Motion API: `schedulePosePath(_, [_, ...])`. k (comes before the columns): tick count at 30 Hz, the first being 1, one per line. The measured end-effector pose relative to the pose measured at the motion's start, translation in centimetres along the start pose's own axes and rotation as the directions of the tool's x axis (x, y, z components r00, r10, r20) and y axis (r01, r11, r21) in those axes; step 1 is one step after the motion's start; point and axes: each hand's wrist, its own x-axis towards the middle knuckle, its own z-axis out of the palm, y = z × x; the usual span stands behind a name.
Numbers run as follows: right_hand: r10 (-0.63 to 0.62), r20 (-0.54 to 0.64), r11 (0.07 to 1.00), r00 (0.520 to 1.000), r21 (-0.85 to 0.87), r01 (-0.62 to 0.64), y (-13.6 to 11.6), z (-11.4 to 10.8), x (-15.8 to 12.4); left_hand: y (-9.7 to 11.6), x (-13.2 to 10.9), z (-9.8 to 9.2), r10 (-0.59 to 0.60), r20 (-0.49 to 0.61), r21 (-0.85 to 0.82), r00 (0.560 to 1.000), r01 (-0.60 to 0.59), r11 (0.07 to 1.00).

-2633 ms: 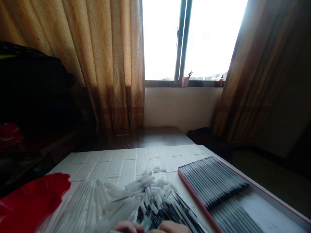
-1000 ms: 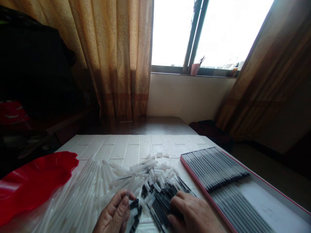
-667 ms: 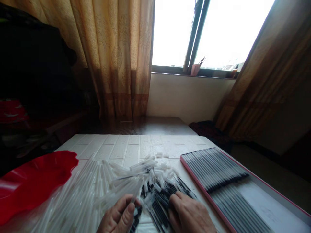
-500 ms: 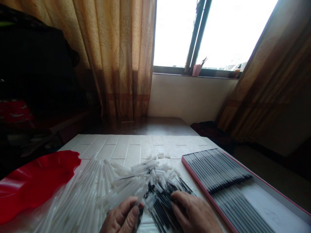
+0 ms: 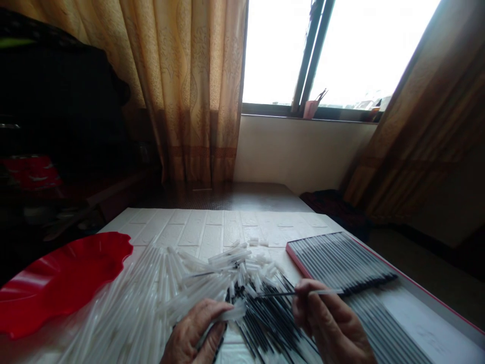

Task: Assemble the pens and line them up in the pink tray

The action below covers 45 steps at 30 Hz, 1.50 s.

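My left hand (image 5: 197,331), at the bottom centre, is closed on a short clear tube (image 5: 232,312), and some dark thing shows beneath its fingers. To its right, my right hand (image 5: 329,321) pinches a thin black rod (image 5: 278,294) that points left; a pale clear end sticks out on the right side of the fingers. Below and between the hands lies a pile of black rods (image 5: 273,321). Short clear pieces (image 5: 257,268) are heaped just behind it. Long clear tubes (image 5: 125,298) spread over the table to the left.
A red scalloped tray (image 5: 64,283) stands at the left. On the right lies a shallow red-edged box (image 5: 293,253) holding rows of dark-tipped tubes (image 5: 337,260) and a white sheet (image 5: 424,323). The white brick-patterned table top (image 5: 212,227) reaches back towards a curtain (image 5: 189,91) and window.
My right hand has risen from the black rods and moved right, now with a rod in its fingers. My left hand has shifted slightly right and up, still with a clear tube.
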Motion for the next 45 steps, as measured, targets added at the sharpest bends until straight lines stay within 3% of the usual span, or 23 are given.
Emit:
schedulePosePath(6, [0.086,-0.044,0.983,0.995,0.164,-0.077,-1.0,0.6,-0.3,-0.9,-0.4,-0.2,0.086,0.06,0.096,0.994,-0.092,0.991])
schedulePosePath(14, [0.128,0.003,0.985,0.992,0.12,-0.127,-0.2,1.3,-0.9,-0.8,-0.3,0.1,0.129,0.065,0.157,0.989,-0.138,0.978])
schedulePosePath(21, [0.093,0.057,0.995,0.994,0.037,-0.095,0.0,0.8,-1.0,-0.5,-0.6,0.1,0.15,0.062,0.238,0.987,-0.16,0.958])
schedulePosePath(27, [0.083,0.256,0.981,0.963,-0.193,-0.033,2.1,0.5,-0.8,0.7,0.1,0.4,0.244,0.047,0.24,0.969,-0.248,0.939])
schedulePosePath(30, [0.033,0.487,0.939,0.873,-0.314,0.139,2.7,0.6,-0.5,0.9,0.4,0.5,0.285,0.101,0.222,0.953,-0.3,0.928])
schedulePosePath(32, [0.035,0.575,0.892,0.817,-0.386,0.234,2.2,0.6,-0.3,0.9,0.3,0.5,0.314,0.077,0.215,0.946,-0.323,0.922])
schedulePosePath(35, [0.041,0.544,0.847,0.838,-0.464,0.26,0.9,0.4,0.0,0.7,-0.2,0.5,0.199,0.032,0.187,0.979,-0.202,0.962])
schedulePosePath(39, [-0.074,0.472,0.735,0.879,-0.57,0.368,-0.3,-0.1,0.7,1.0,-0.8,0.4,-0.023,-0.108,0.04,0.994,0.027,0.999])
schedulePosePath(45, [-0.036,0.615,0.526,0.787,-0.659,0.538,0.1,-0.4,1.1,1.9,-0.4,0.1,-0.253,-0.343,-0.14,0.905,0.217,0.966])
